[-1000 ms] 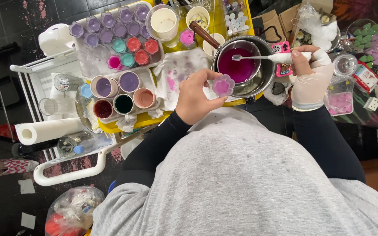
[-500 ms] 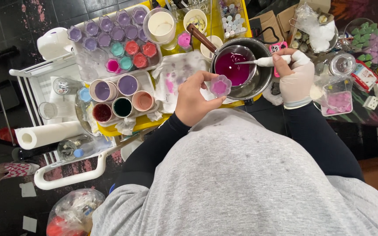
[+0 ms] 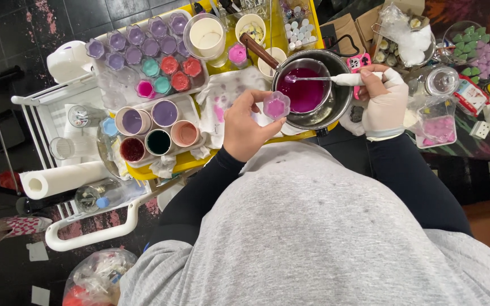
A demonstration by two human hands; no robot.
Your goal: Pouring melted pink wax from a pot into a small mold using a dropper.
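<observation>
Nearest the body, the left hand [image 3: 245, 127] is clamped around a small flower-shaped mould [image 3: 277, 105] filled with pink-purple liquid, held level in the fingertips just at the near rim of the metal pot [image 3: 341, 99]. The pot stands at the near right part of the yellow table [image 3: 185, 161] and holds a smaller vessel of deep magenta liquid [image 3: 304, 90]. The right hand [image 3: 384, 102], in a pale glove, is closed on the wrapped handle of a long spoon [image 3: 319, 79]; the spoon's long axis runs almost level from right to left, its bowl resting over the far left side of the magenta liquid. The mould therefore lies toward the near left of the spoon bowl, close but apart from it, and the left hand is the nearer one to it. Farther left on the table stand round cups of coloured liquid [image 3: 160, 127], and beyond them a tray of small filled moulds [image 3: 154, 56] in purple, teal, red and pink. Whether the spoon bowl carries liquid is hard to make out, and the person's grey top hides the table's near edge.
</observation>
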